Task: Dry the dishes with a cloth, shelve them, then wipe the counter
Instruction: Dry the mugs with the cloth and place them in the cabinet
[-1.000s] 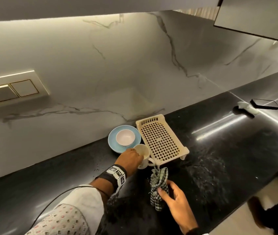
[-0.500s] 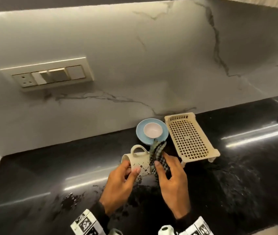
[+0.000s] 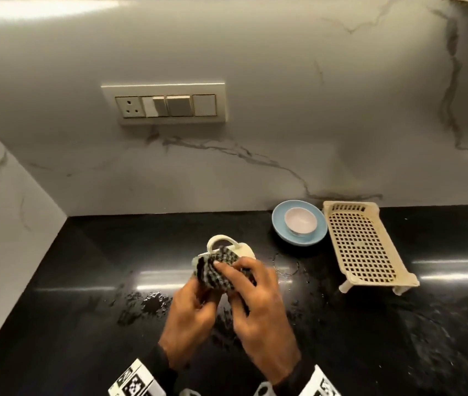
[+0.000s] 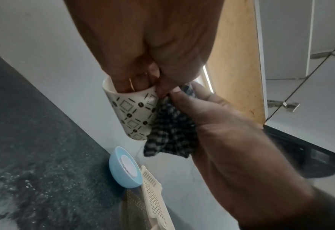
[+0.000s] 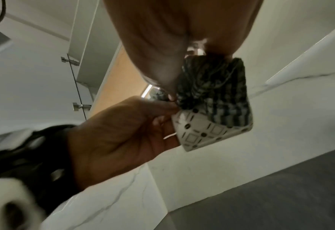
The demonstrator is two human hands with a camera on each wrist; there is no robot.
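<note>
At frame centre, left hand [image 3: 191,315] grips the cream patterned ceramic mug [image 4: 132,112]; right hand [image 3: 261,318] clamps the checked dark cloth [image 3: 218,271] against it.

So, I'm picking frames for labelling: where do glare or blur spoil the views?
Head view: bright streaks glare off the wet black counter; both hands slightly smeared. Left wrist view: mug pattern sharp, right hand blurs toward the wrist. Right wrist view: dim, soft throughout.

Cream mug [image 3: 242,250] with black square-and-dot pattern, held above the counter at lower centre, handle uppermost, checked black-and-white cloth [image 3: 219,270] bunched against its side, blue saucer [image 3: 281,230] holding a pale bowl [image 3: 300,221] at right beside cream perforated rack [image 3: 364,244].
</note>
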